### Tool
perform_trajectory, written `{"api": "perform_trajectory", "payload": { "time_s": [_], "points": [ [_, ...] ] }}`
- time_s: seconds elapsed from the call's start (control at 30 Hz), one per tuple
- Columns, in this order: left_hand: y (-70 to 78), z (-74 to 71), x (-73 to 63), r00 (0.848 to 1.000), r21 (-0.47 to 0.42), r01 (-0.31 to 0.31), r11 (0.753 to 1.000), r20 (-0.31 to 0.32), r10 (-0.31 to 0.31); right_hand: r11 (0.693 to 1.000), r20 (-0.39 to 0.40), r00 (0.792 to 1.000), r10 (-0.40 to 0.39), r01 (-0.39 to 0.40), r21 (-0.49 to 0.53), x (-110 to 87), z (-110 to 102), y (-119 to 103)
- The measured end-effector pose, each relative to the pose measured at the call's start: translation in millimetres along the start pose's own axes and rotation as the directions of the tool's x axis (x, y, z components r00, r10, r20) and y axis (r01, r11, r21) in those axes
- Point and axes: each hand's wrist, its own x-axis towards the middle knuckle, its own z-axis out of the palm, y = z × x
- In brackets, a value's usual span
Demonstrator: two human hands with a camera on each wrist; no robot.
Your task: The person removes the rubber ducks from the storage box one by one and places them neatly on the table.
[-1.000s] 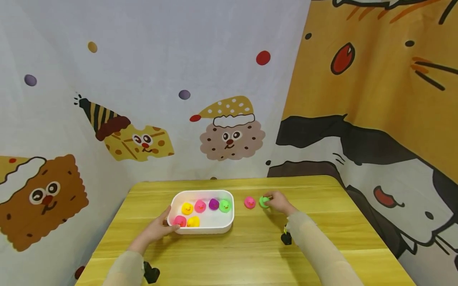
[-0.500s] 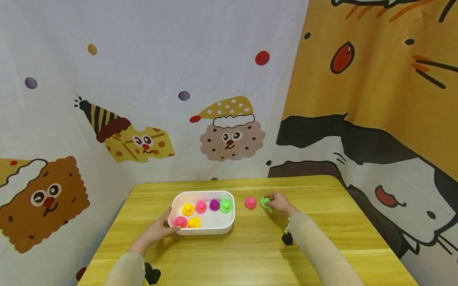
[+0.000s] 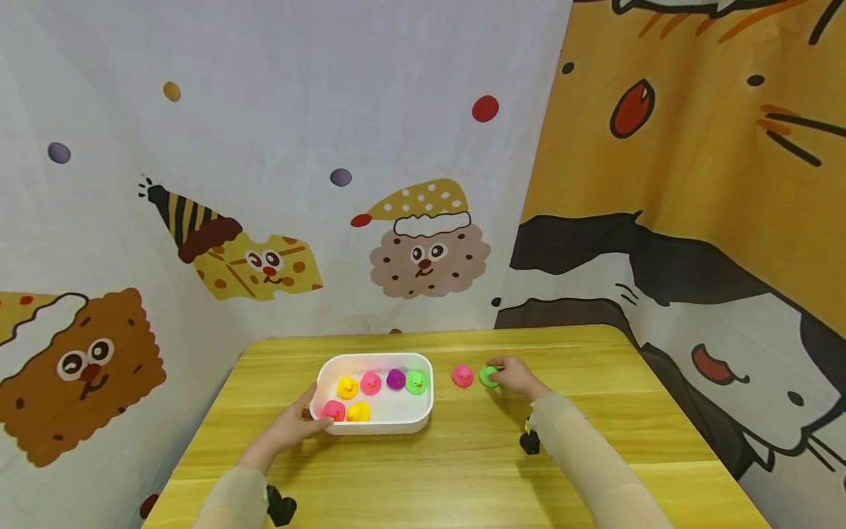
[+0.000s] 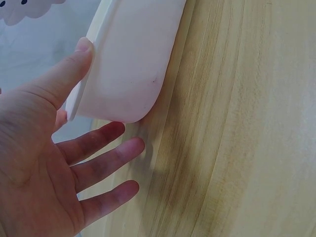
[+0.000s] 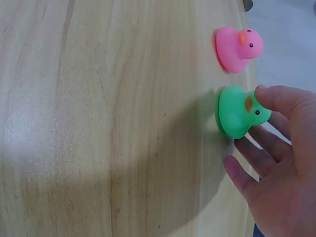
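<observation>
A white plastic box (image 3: 380, 427) stands on the table, with pink, yellow, purple and green rubber ducks inside. My left hand (image 3: 291, 425) holds its left end. In the left wrist view the thumb lies on the rim, while the lower fingers (image 4: 106, 160) spread out beside the corner. Right of the box, a green rubber duck (image 5: 234, 111) sits on the table within the grip of my right hand (image 3: 518, 376). Its thumb lies against the duck's head and other fingers reach round behind. Beside it a pink rubber duck (image 5: 237, 49) sits upright, apart from the hand.
The wooden table (image 3: 463, 477) ends at a back edge close behind the box and ducks. A cloth with cartoon prints (image 3: 423, 110) hangs behind it. Small black objects (image 3: 530, 442) show at both wrists.
</observation>
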Motion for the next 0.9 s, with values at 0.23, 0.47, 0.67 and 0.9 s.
{"api": "perform_trajectory", "payload": {
  "time_s": [0.23, 0.47, 0.67, 0.9],
  "points": [
    [-0.9, 0.0, -0.8, 1.000, -0.039, -0.011, 0.999, 0.010, 0.011, 0.999, 0.004, 1.000, -0.027, 0.027, -0.043, 0.0, -7.7, -13.6],
    [-3.4, -0.8, 3.0, 1.000, -0.037, -0.022, 0.999, 0.014, 0.022, 0.999, 0.007, 0.999, -0.039, 0.039, -0.007, 2.3, -13.5, -29.2],
    [-4.9, -1.2, 4.1, 1.000, -0.027, -0.009, 1.000, 0.008, 0.009, 0.996, 0.046, 0.995, -0.092, 0.093, -0.002, 5.3, -10.0, -43.8],
    [-4.4, -1.0, 1.9, 1.000, -0.024, -0.016, 1.000, 0.011, 0.016, 0.997, 0.080, 0.994, -0.078, 0.076, 0.020, 9.4, -0.9, -66.9]
  ]
}}
